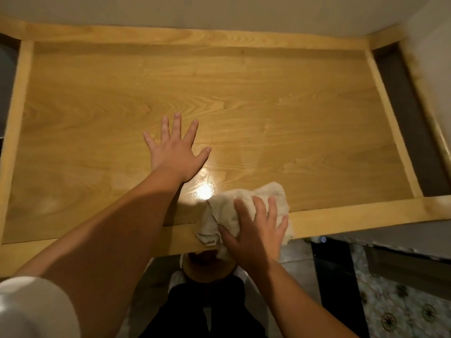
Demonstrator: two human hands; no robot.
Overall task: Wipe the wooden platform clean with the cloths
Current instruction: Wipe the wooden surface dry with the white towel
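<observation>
I have my right hand pressed flat on a crumpled pale cloth, fingers spread over it and bunching it slightly, not clenched into a fist. The cloth sits at the near edge of the wooden platform, half on the panel and half on the paler near rail, a little right of centre. My left hand lies open and empty on the board further in, fingers splayed, palm down, bracing me.

I judge the wiping is under way along the near rail. The sheen around the bright glare spot just left of the cloth may be damp wood, though it could simply be lamp reflection. Only one cloth is in sight (the task speaks of several).

The far half and both side rails look dry and matt, so the next move calls for pushing the cloth out across the panel in long strokes with steady downward pressure, shifting the bracing hand clear of its path.
</observation>
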